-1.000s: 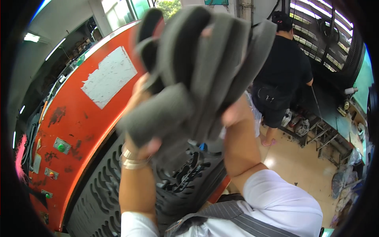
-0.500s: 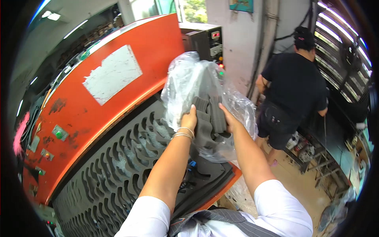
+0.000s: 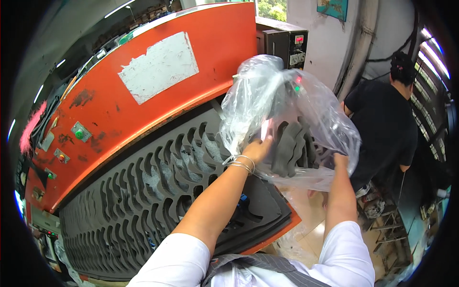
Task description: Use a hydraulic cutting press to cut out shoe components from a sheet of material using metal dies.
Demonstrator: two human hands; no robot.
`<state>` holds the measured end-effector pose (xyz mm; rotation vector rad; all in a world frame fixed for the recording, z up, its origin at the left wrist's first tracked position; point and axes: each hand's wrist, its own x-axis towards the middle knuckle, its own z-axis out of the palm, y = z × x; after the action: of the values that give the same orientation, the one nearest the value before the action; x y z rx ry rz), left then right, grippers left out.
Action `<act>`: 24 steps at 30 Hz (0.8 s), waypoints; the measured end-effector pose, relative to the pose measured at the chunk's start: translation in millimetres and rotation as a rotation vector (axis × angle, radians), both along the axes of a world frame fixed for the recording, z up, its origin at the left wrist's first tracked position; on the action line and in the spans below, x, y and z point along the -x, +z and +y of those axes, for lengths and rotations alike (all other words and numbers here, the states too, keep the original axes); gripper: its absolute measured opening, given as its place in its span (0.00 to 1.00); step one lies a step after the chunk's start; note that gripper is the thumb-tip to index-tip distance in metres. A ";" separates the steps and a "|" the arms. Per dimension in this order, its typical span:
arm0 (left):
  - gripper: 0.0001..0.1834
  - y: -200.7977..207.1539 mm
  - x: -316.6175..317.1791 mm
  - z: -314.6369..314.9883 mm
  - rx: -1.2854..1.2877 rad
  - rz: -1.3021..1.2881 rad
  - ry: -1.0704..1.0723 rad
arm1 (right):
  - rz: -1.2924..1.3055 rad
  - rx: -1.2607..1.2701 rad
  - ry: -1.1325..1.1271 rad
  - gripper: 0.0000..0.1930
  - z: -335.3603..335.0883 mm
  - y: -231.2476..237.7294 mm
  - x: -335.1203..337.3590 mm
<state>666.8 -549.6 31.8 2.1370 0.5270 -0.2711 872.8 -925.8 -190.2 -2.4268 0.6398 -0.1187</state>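
Left hand (image 3: 258,149) gripped the plastic bag (image 3: 287,115) at 12 o'clock | right hand (image 3: 340,160) fingers closed on its edge | grey foam pieces (image 3: 290,148) sat inside, above the grey cut sheet (image 3: 158,191).

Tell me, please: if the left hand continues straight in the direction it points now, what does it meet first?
The left hand points up and right into the clear plastic bag. It would probably meet the grey foam pieces inside the bag first, though depth is hard to judge here.
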 end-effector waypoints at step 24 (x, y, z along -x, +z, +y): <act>0.17 87.9 468.7 46.4 -0.292 -0.555 -0.389 | -0.510 -0.220 1.462 0.22 232.6 427.3 454.9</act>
<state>198.1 -503.2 119.7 2.4545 -0.1857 0.2033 417.9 -693.3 237.1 -1.9523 -1.2664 -0.0380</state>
